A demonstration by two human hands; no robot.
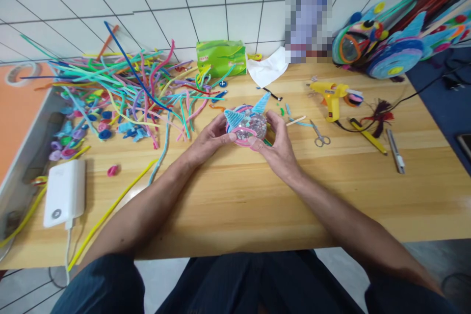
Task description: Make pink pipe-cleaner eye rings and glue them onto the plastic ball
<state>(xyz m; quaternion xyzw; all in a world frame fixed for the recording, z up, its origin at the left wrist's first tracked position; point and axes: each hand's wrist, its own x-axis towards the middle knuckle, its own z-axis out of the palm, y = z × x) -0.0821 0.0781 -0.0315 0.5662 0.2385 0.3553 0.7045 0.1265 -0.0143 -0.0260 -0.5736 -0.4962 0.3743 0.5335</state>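
Head view: your two hands and the round craft piece between them. The craft piece (258,125), with a clear, glittery middle, sits in the gap between your left hand (209,141) and your right hand (279,149). Your left hand pinches its left edge, the thumb lying along the near side; your right hand clasps the right edge, its thumb pressed to the near rim. The two thumb tips stand apart, with the pink loop (246,132) between and around them, on the side facing you. Two blue cones (260,104) project from the craft piece above your grip, one close to the left fingers, one toward the far side. Whether its underside touches the table (239,201) cannot be told. Right of your right hand lie a wooden stick (296,120) and small scissors (321,141); farther right, a yellow glue gun (331,99). Beyond your left hand, fuzzy stems (128,81) lie heaped.
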